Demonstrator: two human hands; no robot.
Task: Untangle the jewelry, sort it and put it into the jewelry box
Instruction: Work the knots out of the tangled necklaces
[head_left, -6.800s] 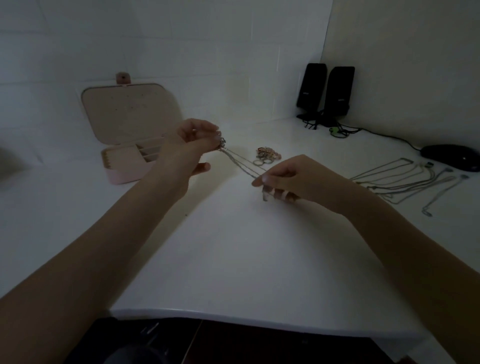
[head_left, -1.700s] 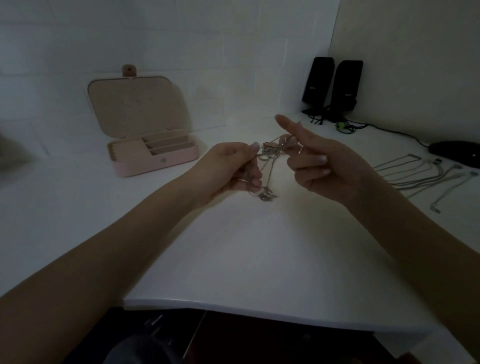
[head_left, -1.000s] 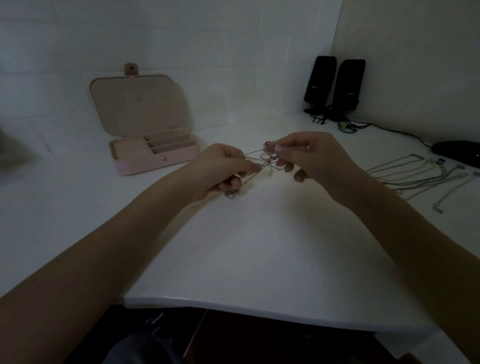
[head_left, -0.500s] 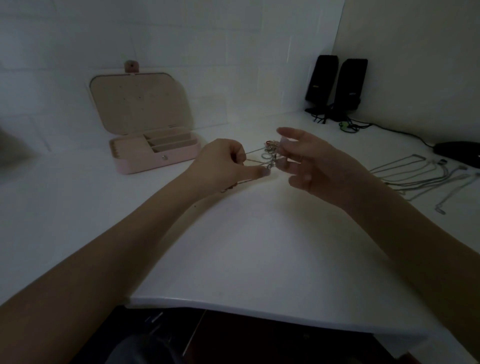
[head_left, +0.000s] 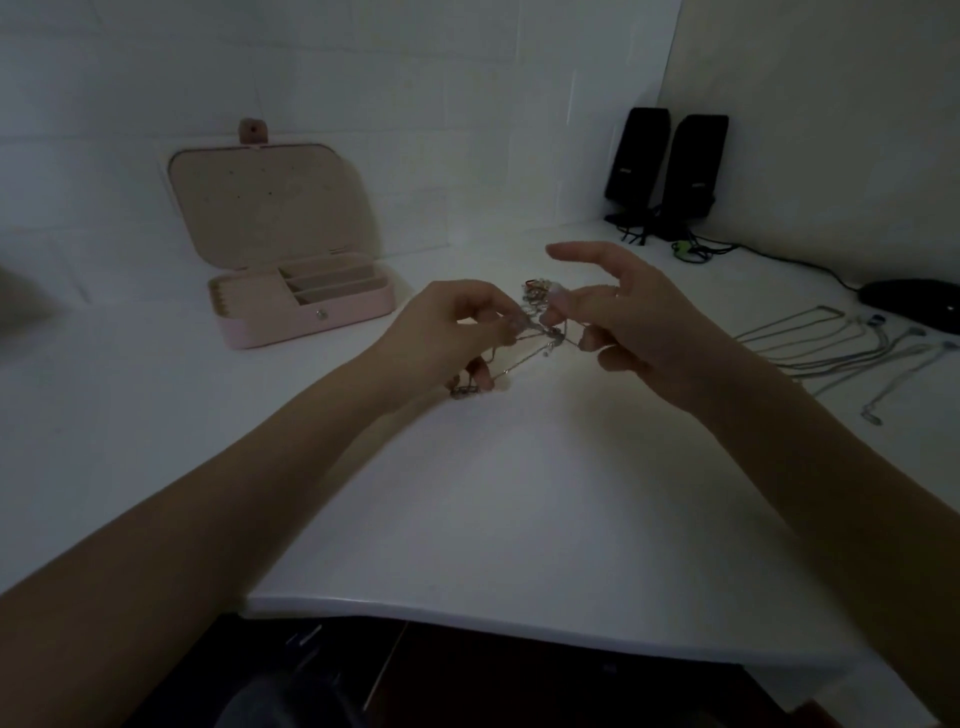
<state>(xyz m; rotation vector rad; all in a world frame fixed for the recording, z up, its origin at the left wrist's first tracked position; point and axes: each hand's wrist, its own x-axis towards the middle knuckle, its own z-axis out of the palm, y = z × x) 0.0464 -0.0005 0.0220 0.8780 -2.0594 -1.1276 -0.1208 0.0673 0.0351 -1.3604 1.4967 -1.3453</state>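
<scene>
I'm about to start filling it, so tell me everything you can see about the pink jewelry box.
The pink jewelry box sits open on the white table, at the back left by the tiled wall. Its rounded lid stands upright, with a beige lining dotted with small holes and a pink snap tab on top. Inside are beige ridged ring rolls on the left and long divided compartments. A round metal snap shows on the front wall. Neither hand touches it.

Domestic desk corner, dimly lit: white desk (head_left: 519, 519) against tiled wall (head_left: 415, 78); two black computer speakers (head_left: 667, 171) far right, computer mouse (head_left: 914, 309) beside trailing cables (head_left: 779, 260).
</scene>
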